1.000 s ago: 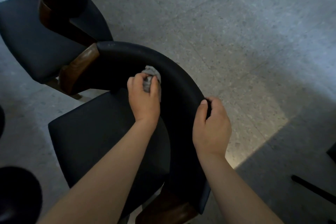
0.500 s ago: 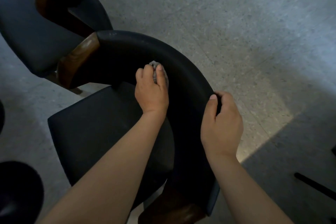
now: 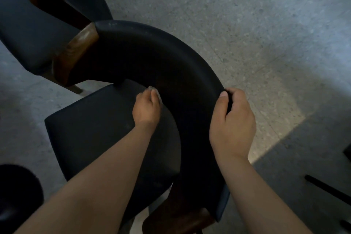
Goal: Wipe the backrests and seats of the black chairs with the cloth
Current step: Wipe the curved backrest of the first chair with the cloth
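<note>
**Low down, inside the curve**

The person's left hand (image 3: 146,109) is curled around a small grey cloth (image 3: 152,88), mostly hidden in the fingers, pressed to the inner face of the black curved padded backrest (image 3: 171,57) just above the black seat (image 3: 91,125). The right hand (image 3: 234,125) clamps the backrest's top edge, thumb inside, fingers wrapped over.
</note>
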Motion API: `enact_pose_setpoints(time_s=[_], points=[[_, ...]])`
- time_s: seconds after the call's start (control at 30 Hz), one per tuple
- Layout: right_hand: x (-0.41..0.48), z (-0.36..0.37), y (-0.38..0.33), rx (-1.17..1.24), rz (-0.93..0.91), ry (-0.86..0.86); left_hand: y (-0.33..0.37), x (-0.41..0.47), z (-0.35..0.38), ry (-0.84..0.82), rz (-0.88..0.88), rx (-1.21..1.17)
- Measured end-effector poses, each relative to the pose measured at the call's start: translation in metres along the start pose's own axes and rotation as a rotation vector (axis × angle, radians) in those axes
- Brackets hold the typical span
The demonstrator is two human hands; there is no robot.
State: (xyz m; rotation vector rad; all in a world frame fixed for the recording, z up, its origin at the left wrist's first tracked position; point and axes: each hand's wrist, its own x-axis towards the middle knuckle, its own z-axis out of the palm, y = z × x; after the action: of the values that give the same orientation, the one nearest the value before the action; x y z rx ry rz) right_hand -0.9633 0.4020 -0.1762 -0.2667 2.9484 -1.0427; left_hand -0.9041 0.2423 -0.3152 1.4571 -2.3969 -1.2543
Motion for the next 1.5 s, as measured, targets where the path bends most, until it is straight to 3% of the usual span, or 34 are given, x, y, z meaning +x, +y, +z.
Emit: enact_pose_setpoints(time_s=[0.1,0.3,0.43,0.73,0.87,1.03,1.2,1.37,1.5], points=[[0.000,0.000,-0.001,-0.008,-0.002,-0.008,-0.028,-0.006,0.000,-0.141,-0.100,0.114],[0.000,-0.001,-0.001,-0.005,-0.010,-0.004,0.012,-0.020,-0.005,0.121,0.101,-0.062],[-0.001,-0.001,-0.001,-0.026,-0.016,-0.011,0.021,-0.017,0.010,0.157,0.038,-0.108],[0.000,0.000,0.000,-0.037,-0.024,-0.012,-0.013,-0.008,0.007,-0.064,-0.162,-0.001],[0.000,-0.002,-0.001,-0.028,-0.020,-0.021,0.011,-0.019,-0.021,0.103,0.033,-0.126],[0.001,-0.003,-0.002,0.027,-0.002,-0.061,0.071,-0.034,-0.065,0.151,0.285,-0.279],[0.005,-0.011,-0.001,0.082,0.027,-0.174,0.119,-0.031,-0.077,0.218,0.530,-0.155],[0.017,-0.017,-0.012,0.046,-0.029,-0.182,0.137,-0.009,-0.067,0.221,0.575,0.154],[0.036,-0.003,-0.031,0.039,-0.061,-0.157,0.128,0.008,-0.079,0.325,0.452,0.145]])
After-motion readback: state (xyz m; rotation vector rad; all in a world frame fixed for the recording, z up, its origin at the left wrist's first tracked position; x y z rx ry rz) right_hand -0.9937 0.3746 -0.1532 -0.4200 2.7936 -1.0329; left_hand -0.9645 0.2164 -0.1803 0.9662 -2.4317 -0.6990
